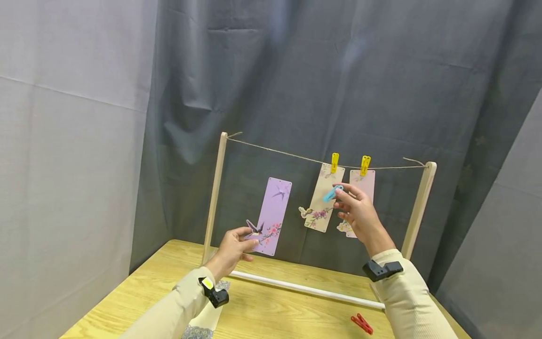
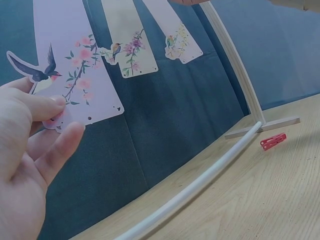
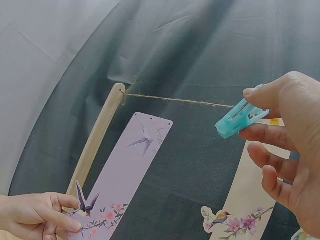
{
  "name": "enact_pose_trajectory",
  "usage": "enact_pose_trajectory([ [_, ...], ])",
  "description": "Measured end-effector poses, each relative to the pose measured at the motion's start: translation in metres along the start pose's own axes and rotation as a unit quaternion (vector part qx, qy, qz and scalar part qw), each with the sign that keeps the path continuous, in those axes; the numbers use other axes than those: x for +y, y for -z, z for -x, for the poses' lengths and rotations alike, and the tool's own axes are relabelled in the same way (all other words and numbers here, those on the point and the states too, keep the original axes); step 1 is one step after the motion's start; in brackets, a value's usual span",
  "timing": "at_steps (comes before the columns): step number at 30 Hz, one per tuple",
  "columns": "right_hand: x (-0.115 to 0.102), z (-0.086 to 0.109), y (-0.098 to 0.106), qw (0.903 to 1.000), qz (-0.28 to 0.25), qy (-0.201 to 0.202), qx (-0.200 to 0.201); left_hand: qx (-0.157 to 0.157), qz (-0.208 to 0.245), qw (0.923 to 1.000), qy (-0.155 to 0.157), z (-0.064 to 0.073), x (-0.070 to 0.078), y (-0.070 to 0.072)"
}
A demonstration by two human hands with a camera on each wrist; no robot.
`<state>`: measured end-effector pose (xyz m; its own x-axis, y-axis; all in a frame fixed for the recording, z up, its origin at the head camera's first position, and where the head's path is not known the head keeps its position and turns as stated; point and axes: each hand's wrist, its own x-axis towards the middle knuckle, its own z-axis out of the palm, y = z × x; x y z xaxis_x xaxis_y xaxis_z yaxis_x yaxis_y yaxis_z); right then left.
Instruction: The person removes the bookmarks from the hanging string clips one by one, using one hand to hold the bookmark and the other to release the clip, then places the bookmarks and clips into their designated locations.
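A purple bookmark [image 1: 274, 207] with a swallow and pink blossoms is pinched near its lower left edge by my left hand [image 1: 233, 249]. It is held upright, slightly tilted, below the twine and apart from it. My right hand [image 1: 360, 212] pinches a blue clothespin [image 3: 241, 119] between thumb and fingers, in front of the hanging bookmarks. A cream bookmark [image 1: 315, 202] and a pink bookmark [image 1: 367, 183] hang from the twine [image 1: 279, 151], each under a yellow clothespin [image 1: 335, 163]. My right hand partly covers the pink one in the head view.
Two wooden posts [image 1: 216, 197] carry the twine, with a white bar [image 1: 305, 288] low between them. On the wooden table lie a red clothespin [image 1: 362, 324] at the right and a pale bookmark with grey patterning [image 1: 207, 318] under my left forearm. Grey curtains [image 1: 296, 70] stand behind.
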<state>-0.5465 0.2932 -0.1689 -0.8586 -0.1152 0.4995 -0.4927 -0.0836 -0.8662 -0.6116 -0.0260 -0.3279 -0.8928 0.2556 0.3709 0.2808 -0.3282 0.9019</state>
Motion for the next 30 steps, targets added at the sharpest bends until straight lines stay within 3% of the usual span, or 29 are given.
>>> enact_pose_trajectory([
  [11, 0.001, 0.004, -0.002, 0.9998, 0.008, 0.001, -0.019, 0.001, -0.002, 1.0000, -0.004, 0.005, -0.002, 0.005],
  [19, 0.002, 0.011, 0.003, 0.9994, 0.028, -0.019, -0.011, 0.025, 0.001, 0.9997, -0.004, 0.009, 0.003, 0.010],
  [30, 0.005, 0.019, 0.006, 0.9992, 0.025, -0.021, -0.023, 0.016, 0.010, 0.9998, 0.005, 0.018, 0.004, 0.010],
])
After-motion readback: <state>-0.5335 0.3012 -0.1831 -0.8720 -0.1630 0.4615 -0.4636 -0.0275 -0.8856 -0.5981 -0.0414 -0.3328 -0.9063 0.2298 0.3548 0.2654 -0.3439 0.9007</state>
